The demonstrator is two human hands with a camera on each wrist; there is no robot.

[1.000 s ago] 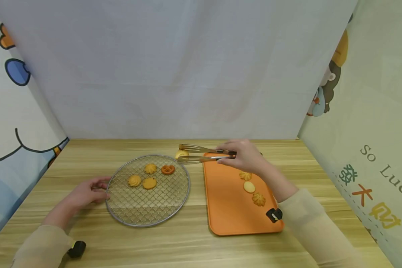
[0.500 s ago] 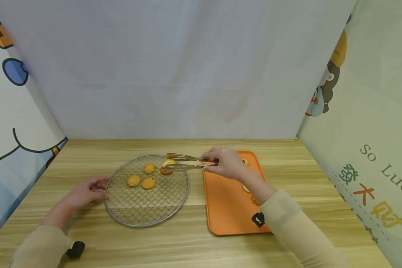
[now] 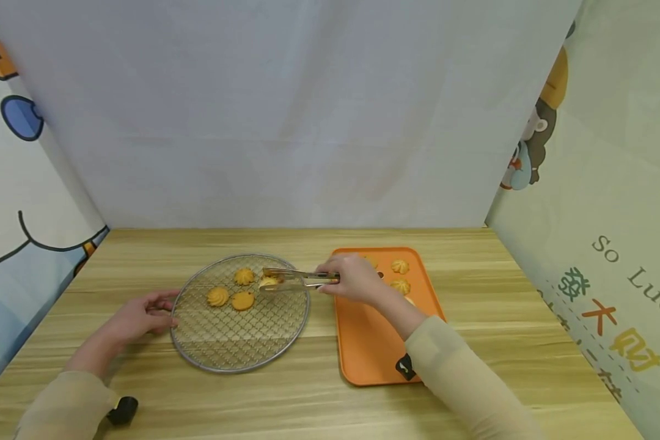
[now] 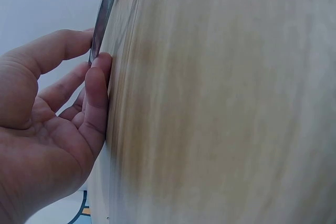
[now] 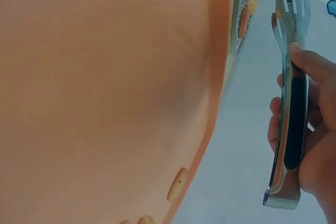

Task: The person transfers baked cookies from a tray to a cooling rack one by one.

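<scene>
My right hand (image 3: 349,278) grips metal tongs (image 5: 295,124) by their dark handle. The slotted tips hold a pale yellow cookie (image 3: 270,282) low over the right back part of a round wire mesh rack (image 3: 236,342). A swirl cookie (image 3: 217,296), a ridged flower-shaped cookie (image 3: 244,277) and a flat round cookie (image 3: 243,300) lie on the mesh; the pretzel is hidden behind the tongs and the pale cookie. At the rack's left edge, my left hand (image 3: 141,316) pinches the metal rim (image 4: 102,19) between thumb and fingers.
An orange tray (image 3: 365,354) stands right of the rack, under my right forearm. Several cookies lie on it, one ridged cookie (image 3: 399,266) near its back edge. The wooden table (image 3: 225,406) ends at a pale cloth backdrop (image 3: 308,134).
My right hand has moved left and towards me, bringing the tongs and pale cookie from the rack's back right edge to over the mesh by the pretzel. My left hand stays at the rim.
</scene>
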